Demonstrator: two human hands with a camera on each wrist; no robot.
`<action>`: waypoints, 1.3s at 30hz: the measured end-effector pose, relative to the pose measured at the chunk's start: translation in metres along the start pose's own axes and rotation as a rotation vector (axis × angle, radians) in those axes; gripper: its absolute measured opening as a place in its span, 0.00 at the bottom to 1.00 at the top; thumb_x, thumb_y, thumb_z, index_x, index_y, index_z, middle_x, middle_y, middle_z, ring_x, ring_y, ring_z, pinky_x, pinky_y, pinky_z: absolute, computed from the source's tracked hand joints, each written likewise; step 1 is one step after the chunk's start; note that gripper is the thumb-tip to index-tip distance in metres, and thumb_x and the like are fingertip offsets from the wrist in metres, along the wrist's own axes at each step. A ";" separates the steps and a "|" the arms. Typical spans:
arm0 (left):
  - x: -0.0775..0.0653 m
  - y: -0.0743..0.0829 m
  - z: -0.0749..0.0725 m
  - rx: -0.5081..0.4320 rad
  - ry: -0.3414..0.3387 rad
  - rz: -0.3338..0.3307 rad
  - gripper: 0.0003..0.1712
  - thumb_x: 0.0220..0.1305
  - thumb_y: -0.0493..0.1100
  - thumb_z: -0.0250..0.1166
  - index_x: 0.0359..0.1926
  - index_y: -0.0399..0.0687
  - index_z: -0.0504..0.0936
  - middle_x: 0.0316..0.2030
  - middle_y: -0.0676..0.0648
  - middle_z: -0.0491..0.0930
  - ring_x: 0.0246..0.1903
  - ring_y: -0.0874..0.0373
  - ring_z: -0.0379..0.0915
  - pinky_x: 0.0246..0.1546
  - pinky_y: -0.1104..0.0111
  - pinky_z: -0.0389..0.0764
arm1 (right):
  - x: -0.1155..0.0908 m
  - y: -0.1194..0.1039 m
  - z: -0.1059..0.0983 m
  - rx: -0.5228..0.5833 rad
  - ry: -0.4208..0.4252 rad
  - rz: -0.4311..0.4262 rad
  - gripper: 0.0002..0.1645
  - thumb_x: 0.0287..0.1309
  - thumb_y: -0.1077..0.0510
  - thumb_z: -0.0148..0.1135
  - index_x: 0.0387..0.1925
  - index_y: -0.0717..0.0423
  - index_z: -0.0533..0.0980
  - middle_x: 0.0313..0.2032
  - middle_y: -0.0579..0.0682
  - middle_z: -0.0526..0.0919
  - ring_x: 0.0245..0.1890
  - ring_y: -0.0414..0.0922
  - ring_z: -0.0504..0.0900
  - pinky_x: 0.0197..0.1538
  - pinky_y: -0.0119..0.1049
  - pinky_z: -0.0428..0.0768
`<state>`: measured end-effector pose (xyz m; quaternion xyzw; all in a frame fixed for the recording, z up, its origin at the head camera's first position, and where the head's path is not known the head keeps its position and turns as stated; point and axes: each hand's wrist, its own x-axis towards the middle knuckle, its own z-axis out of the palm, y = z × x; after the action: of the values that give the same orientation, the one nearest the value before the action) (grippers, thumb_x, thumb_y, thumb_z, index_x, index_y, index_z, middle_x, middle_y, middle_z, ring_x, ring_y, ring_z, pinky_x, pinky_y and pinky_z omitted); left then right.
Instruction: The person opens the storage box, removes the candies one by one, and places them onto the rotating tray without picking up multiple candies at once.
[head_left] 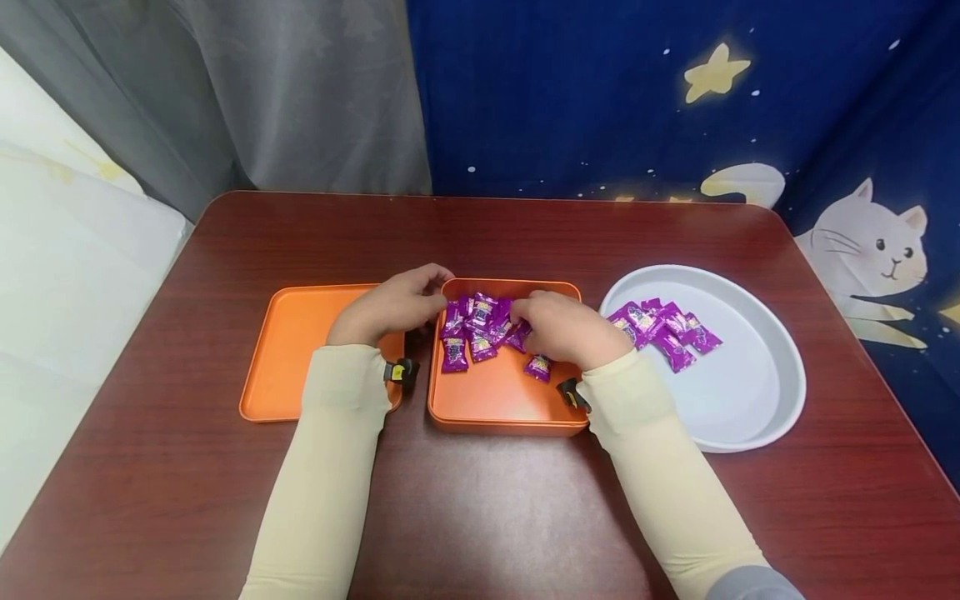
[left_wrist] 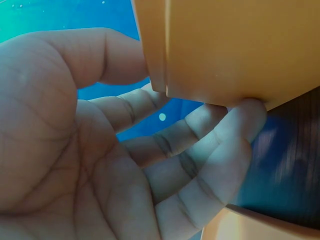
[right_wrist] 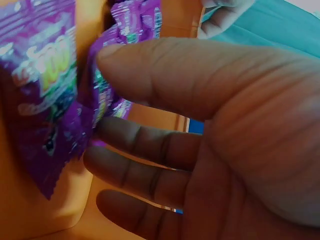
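An orange box [head_left: 510, 404] with an open top holds several purple wrapped candies [head_left: 482, 343]. My left hand [head_left: 397, 304] grips the box at its far left corner. In the left wrist view, the thumb lies against the wall of the box [left_wrist: 230, 45] and the curled fingers reach its lower edge. Inside the box, my right hand [head_left: 564, 327] is among the candies on the right. The right wrist view shows its thumb and index finger on either side of a purple candy [right_wrist: 100, 95], with another candy [right_wrist: 45, 75] close in front.
A round white tray [head_left: 757, 400] with several of the same candies [head_left: 667, 329] stands right of the box. An orange lid [head_left: 288, 358] lies flat on the left, partly under the left forearm. All rest on a dark red wooden table [head_left: 480, 517], with curtains behind.
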<state>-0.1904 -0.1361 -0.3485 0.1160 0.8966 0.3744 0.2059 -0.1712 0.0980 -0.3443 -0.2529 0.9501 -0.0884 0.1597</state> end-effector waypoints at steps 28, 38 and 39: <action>0.000 -0.001 -0.001 0.016 0.017 -0.004 0.24 0.65 0.45 0.52 0.62 0.51 0.65 0.43 0.43 0.72 0.35 0.49 0.71 0.36 0.60 0.78 | 0.001 -0.009 0.000 -0.002 0.020 -0.012 0.13 0.47 0.57 0.69 0.38 0.51 0.78 0.34 0.49 0.76 0.34 0.46 0.72 0.43 0.40 0.77; 0.002 -0.001 0.000 0.028 0.009 -0.011 0.23 0.66 0.45 0.52 0.62 0.51 0.65 0.44 0.44 0.72 0.36 0.49 0.71 0.37 0.60 0.78 | 0.002 -0.006 0.005 -0.020 -0.048 0.031 0.19 0.43 0.56 0.72 0.40 0.48 0.77 0.34 0.48 0.74 0.36 0.45 0.71 0.43 0.40 0.78; 0.002 -0.002 0.000 0.026 0.009 -0.012 0.23 0.65 0.45 0.52 0.62 0.51 0.65 0.44 0.44 0.72 0.36 0.49 0.71 0.37 0.60 0.78 | 0.002 -0.006 0.005 -0.020 -0.044 0.030 0.19 0.44 0.57 0.72 0.40 0.48 0.77 0.34 0.48 0.74 0.36 0.45 0.71 0.43 0.40 0.78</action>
<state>-0.1924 -0.1366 -0.3504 0.1117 0.9031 0.3620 0.2024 -0.1685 0.0920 -0.3479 -0.2420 0.9509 -0.0710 0.1793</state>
